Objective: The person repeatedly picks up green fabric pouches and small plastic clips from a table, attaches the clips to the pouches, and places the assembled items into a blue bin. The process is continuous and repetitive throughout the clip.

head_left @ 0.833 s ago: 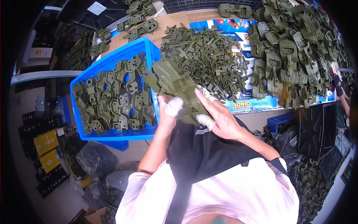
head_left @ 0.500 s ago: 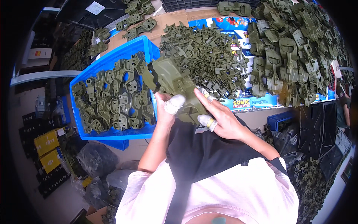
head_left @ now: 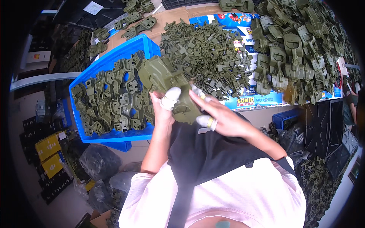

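Holding an olive-green moulded plastic part: left hand closed on it, right hand half-open against it; blue plastic crate, left.

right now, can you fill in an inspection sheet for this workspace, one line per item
Surface: cardboard and a printed sheet under the parts
Job's things: green plastic part held up; blue bin with rows of green parts
Clutter: heap of small green pieces, pile of larger green parts
Hands: left hand holds the part; right hand at its near end, grip unclear
Cables: nothing clearly seen
Surroundings: plastic bags below
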Demonstrator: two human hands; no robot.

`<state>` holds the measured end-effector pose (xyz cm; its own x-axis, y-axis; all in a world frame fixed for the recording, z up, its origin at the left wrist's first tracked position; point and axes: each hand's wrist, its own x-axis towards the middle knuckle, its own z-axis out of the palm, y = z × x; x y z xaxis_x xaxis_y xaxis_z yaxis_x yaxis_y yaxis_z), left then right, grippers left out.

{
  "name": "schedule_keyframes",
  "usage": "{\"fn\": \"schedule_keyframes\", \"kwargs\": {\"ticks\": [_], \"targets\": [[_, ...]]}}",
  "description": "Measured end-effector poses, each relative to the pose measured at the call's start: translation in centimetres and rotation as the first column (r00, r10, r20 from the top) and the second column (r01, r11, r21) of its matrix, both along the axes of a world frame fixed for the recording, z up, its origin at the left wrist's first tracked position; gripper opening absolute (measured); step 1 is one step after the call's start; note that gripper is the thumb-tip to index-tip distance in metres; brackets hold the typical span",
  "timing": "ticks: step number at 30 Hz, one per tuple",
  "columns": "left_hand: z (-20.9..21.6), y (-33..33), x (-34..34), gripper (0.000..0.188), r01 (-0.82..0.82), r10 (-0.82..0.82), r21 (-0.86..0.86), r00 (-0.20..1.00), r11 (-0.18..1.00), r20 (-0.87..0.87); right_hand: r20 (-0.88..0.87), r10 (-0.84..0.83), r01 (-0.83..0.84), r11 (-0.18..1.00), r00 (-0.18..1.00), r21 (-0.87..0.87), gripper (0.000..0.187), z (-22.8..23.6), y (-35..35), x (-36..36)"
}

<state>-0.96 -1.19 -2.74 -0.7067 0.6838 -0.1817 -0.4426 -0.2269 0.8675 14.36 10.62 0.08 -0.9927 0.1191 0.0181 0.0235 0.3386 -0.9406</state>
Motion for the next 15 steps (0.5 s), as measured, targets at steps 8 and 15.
{"fn": "schedule_keyframes", "kwargs": {"ticks": [8, 15], "targets": [[-3.3, 0.6, 0.8, 0.054, -0.094, 0.098, 0.047, 0.991, 0.994, -0.09, 0.209, 0.002, 0.207, 0.119, 0.978, -0.971, 0.059, -3.3, -0.3, -0.1], [-2.4, 0.7, 0.9, 0.062, -0.195, 0.197, 0.085, 0.98, 0.977, -0.019, -0.138, -0.26, 0.278, 0.951, 0.956, 0.132, 0.062, -1.3, -0.2, 0.0]]}}
